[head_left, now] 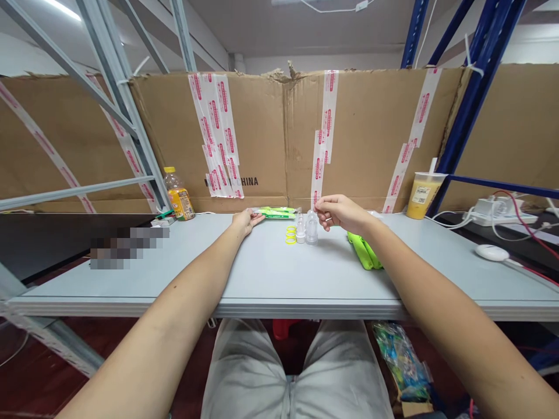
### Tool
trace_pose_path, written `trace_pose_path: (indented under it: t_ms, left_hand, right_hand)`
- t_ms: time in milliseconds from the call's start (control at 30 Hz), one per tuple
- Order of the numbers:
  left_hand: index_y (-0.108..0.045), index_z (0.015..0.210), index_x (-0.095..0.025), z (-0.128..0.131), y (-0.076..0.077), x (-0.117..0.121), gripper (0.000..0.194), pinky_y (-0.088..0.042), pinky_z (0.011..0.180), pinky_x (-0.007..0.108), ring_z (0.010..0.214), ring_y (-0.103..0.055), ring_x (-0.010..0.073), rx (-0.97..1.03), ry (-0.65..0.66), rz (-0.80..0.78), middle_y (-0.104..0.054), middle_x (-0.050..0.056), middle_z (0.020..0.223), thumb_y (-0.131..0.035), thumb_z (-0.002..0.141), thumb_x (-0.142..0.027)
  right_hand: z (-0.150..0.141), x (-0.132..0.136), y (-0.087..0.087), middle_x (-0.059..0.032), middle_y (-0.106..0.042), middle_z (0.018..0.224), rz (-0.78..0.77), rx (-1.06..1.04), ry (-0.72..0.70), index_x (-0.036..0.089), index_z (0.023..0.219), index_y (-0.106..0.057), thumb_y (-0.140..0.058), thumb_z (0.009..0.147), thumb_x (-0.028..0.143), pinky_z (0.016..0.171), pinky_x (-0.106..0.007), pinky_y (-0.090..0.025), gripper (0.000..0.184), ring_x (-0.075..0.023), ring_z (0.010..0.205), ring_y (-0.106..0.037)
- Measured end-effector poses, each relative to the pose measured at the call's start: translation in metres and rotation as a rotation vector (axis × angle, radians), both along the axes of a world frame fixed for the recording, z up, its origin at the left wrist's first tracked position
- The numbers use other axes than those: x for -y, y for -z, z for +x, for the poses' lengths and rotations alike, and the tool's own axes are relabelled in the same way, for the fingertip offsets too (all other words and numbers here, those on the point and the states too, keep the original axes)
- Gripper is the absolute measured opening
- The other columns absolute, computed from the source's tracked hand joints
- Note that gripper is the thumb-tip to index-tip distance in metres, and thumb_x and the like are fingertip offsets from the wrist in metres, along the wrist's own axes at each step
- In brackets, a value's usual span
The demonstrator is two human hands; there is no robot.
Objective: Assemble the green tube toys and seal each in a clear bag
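My left hand [247, 222] is at the left end of a slim green-and-white packet [278, 214], its fingers closed on that end. My right hand [337, 213] hangs just right of and above a clear plastic bottle [311, 228], its fingers curled with the tips together; what they hold, if anything, is too small to make out. Left of this bottle stands a smaller clear piece [300, 228], upright. Several yellow rings [290, 235] lie in a column beside it. A bright green cloth [365, 251] is bunched on the table, partly behind my right forearm.
The grey-white table [283, 279] ends in front at my lap. A cardboard wall [262, 134] closes the back. A yellow-capped drink bottle [179, 195] stands back left, a cup of yellow drink [423, 195] back right. Cables, a power strip [502, 210] and a white round device [492, 252] lie right.
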State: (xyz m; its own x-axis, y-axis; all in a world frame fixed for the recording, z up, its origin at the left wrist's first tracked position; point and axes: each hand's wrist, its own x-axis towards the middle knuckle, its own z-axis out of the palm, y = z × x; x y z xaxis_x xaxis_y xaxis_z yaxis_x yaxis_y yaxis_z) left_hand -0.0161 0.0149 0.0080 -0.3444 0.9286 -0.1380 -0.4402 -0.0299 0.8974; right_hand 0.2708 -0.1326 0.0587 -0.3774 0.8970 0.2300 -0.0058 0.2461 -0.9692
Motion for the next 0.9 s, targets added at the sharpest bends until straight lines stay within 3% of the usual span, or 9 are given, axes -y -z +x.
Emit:
trace_pose_path:
  t_ms: [133,333,433,533,600,700,800,900]
  left_hand:
    - [-0.054,0.101,-0.01,0.0,-0.001,0.0,0.016,-0.065,0.072,0.04,0.072,-0.07,0.0175,-0.125,0.017,-0.064,-0.059,0.005,0.077,-0.053,0.088,-0.001]
    - [-0.049,0.107,-0.01,0.0,-0.001,0.013,0.032,-0.061,0.057,0.036,0.057,-0.068,0.018,-0.449,0.031,-0.069,-0.065,0.008,0.079,-0.069,0.082,-0.011]
    - [-0.048,0.107,-0.012,0.003,-0.002,0.027,0.037,-0.057,0.054,0.032,0.051,-0.063,0.0159,-0.661,0.053,-0.023,-0.065,0.005,0.072,-0.071,0.079,-0.015]
    - [-0.053,0.1,-0.015,0.014,-0.007,0.043,0.026,-0.052,0.055,0.029,0.046,-0.057,0.0139,-0.891,0.103,0.093,-0.06,-0.001,0.062,-0.067,0.078,-0.015]
    - [-0.057,0.086,-0.017,0.026,-0.011,0.055,0.013,-0.048,0.058,0.027,0.048,-0.054,0.0124,-1.046,0.157,0.216,-0.058,-0.003,0.06,-0.065,0.076,-0.015]
    - [-0.058,0.075,-0.018,0.043,-0.016,0.071,0.005,-0.041,0.06,0.025,0.056,-0.053,0.0122,-1.225,0.286,0.397,-0.06,-0.003,0.063,-0.062,0.074,-0.015]
    - [-0.058,0.074,-0.019,0.054,-0.016,0.081,0.003,-0.037,0.061,0.025,0.063,-0.053,0.0134,-1.352,0.409,0.51,-0.06,-0.002,0.067,-0.059,0.074,-0.016]
    - [-0.053,0.069,-0.019,0.055,-0.013,0.084,0.008,-0.034,0.06,0.026,0.064,-0.05,0.014,-1.447,0.49,0.534,-0.058,-0.002,0.066,-0.058,0.075,-0.019]
  right_hand:
    - [0.001,-0.002,0.002,-0.0009,-0.054,0.062,-0.001,0.034,0.0,0.016,0.077,-0.062,-0.074,0.078,0.029,0.049,-0.028,-0.049,0.017,-0.0122,0.053,-0.053]
    - [0.003,-0.008,0.009,-0.0009,-0.054,0.062,-0.005,0.075,0.048,0.015,0.078,-0.063,-0.069,0.08,0.025,0.049,-0.029,-0.048,0.012,-0.0127,0.052,-0.053]
    - [0.003,-0.009,0.008,-0.0003,-0.053,0.061,0.004,0.087,0.076,0.016,0.076,-0.062,-0.068,0.079,0.025,0.049,-0.028,-0.048,0.011,-0.0126,0.051,-0.053]
    - [0.008,-0.009,0.003,-0.0001,-0.052,0.061,0.059,0.161,0.182,0.016,0.076,-0.06,-0.062,0.081,0.025,0.051,-0.028,-0.048,0.01,-0.0125,0.051,-0.053]
    - [0.015,-0.01,-0.002,-0.001,-0.054,0.06,0.145,0.332,0.383,0.017,0.074,-0.058,-0.058,0.083,0.025,0.052,-0.028,-0.046,0.012,-0.0129,0.051,-0.053]
    - [0.029,-0.014,-0.006,-0.0054,-0.06,0.062,0.189,0.803,0.679,0.017,0.073,-0.059,-0.057,0.083,0.029,0.054,-0.029,-0.044,0.016,-0.0161,0.054,-0.057]
    - [0.04,-0.017,-0.006,-0.0102,-0.066,0.067,0.016,1.226,0.687,0.015,0.079,-0.065,-0.061,0.081,0.038,0.059,-0.032,-0.045,0.023,-0.0221,0.064,-0.064]
    - [0.044,-0.018,-0.006,-0.0117,-0.068,0.07,-0.122,1.363,0.631,0.014,0.085,-0.068,-0.066,0.078,0.045,0.062,-0.035,-0.048,0.032,-0.0258,0.068,-0.068]
